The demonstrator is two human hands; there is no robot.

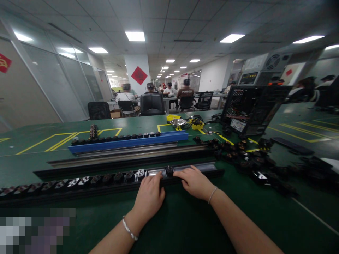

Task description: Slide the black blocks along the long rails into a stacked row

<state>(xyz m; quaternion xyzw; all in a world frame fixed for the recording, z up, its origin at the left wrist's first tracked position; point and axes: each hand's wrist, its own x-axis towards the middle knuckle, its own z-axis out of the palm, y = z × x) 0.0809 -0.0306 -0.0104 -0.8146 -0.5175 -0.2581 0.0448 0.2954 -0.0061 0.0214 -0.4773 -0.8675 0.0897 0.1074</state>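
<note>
A long black rail (pixel 209 173) lies across the green table in front of me, with a row of black socket modules (pixel 107 179) in its left part and a white-faced module (pixel 140 173) at the row's right end. One black socket module (pixel 169 171) sits apart in the rail's channel, between my hands. My left hand (pixel 149 192) lies left of it, fingers bent over the rail and thumb on the near side. From the right, my right hand (pixel 195 181) reaches over the rail; its index fingertip touches the module, its thumb held apart.
Beyond lie more rails (pixel 127 157) and a blue rail (pixel 127 141) bearing modules. Loose black modules (pixel 246 158) are piled at the right. An opened computer case (pixel 251 109), a metal bowl (pixel 178 122) and yellow bins (pixel 196 124) stand farther back. Several people sit beyond.
</note>
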